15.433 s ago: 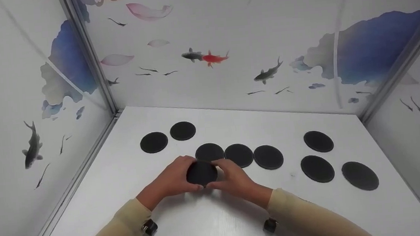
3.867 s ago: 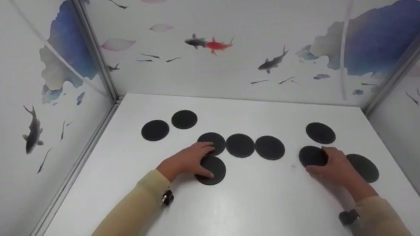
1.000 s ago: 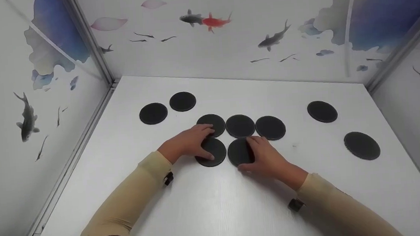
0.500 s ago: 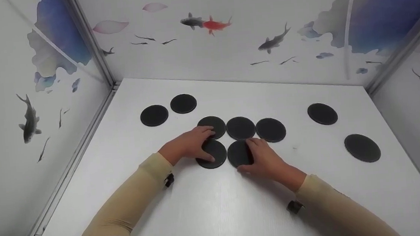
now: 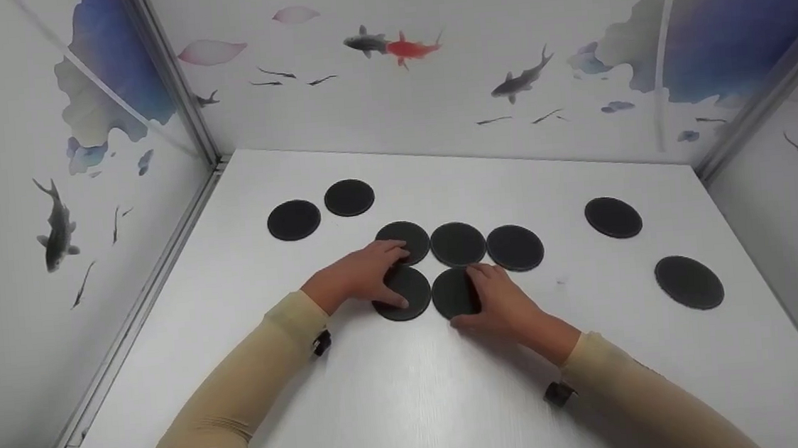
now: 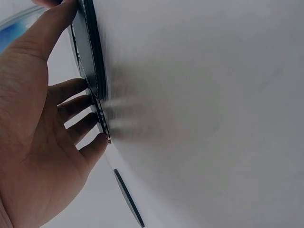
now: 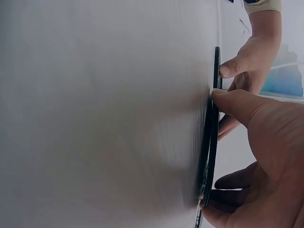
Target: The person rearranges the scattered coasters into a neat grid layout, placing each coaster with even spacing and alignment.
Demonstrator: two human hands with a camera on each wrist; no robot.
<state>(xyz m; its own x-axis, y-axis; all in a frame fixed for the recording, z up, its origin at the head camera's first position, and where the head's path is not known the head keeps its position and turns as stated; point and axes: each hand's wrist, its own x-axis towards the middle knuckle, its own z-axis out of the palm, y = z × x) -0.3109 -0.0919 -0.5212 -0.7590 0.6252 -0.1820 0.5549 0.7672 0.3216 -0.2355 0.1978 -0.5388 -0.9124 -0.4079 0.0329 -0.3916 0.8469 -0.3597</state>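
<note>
Round black coasters lie flat on the white table, three of them side by side: left, middle and right. My left hand spreads over two, fingers on the left coaster and thumb on the front-left coaster. Beside that one, my right hand grips the front-middle coaster by its rim, between thumb and fingers, its right part hidden under the hand. In the right wrist view, this coaster's edge sits slightly tilted, close to the tabletop.
Two more coasters lie at the back left, the nearer one and the farther one. On the right are a far coaster and a nearer coaster. Printed walls enclose the white table at back and sides.
Since the oldest frame, the coaster both hands held lies under my left thumb. My right hand has brought another leftward from the right-hand group. Over the last second, the hands barely move.
</note>
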